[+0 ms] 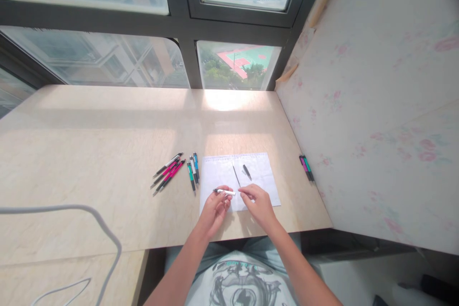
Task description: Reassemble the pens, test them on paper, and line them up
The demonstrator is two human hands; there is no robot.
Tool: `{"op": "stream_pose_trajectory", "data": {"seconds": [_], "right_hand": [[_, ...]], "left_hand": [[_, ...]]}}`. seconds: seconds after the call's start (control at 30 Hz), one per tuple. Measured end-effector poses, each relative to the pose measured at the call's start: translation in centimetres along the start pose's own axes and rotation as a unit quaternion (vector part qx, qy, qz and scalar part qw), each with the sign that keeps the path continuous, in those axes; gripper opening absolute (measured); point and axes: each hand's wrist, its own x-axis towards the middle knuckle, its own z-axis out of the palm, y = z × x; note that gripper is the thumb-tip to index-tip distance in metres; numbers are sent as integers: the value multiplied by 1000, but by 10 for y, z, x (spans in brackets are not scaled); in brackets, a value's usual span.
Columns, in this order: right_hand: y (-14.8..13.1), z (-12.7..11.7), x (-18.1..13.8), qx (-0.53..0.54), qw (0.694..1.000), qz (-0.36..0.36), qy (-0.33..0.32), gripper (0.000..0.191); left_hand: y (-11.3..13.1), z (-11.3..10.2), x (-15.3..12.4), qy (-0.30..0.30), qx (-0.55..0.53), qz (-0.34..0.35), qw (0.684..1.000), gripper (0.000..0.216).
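My left hand point(215, 208) is closed around a white pen barrel point(226, 192) with a dark clip end, held almost level above the paper. The barrel's open end points right, towards my right hand point(258, 203). My right thumb and fingers are pinched together; whatever is between them is too small to make out. A thin dark ink refill point(236, 174) reaches down to those fingertips, and I cannot tell if they touch it. On the lined white paper point(215, 167) lies a short dark pen grip point(247, 172), apart from both hands.
Left of the paper are several pink and white pens point(168, 174), with green, white and blue pens point(193, 172) beside them. Two more pens point(307, 168) rest against the wall at right. A grey cable point(103, 224) curves across the lower left. Windows rise behind the table point(107, 153).
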Motion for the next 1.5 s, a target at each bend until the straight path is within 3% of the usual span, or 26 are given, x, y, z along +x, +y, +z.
{"op": "stream_pose_trajectory", "data": {"seconds": [0.43,0.73,0.93,1.07,1.23,1.5], "right_hand": [[-10,3,-7,76,995,58,-8,17],[-19,-5,-7,-21,1000,-13,-7,17],[-19,-6,-10,-47,998,-41,-19,18],[-2,-5,-3,-139,990,-14,0,18],[10,6,15,-324,945,31,-1,12],[5,29,30,-412,906,77,-57,11]], "left_hand": [[-12,13,-2,29,-62,4,998,20],[-19,11,-4,42,-42,18,998,27],[-25,11,-2,41,-95,-16,994,15],[-24,13,0,51,-130,-25,990,10],[-20,13,-2,58,-124,-24,990,12],[-16,8,-4,84,-83,-8,993,15]]}}
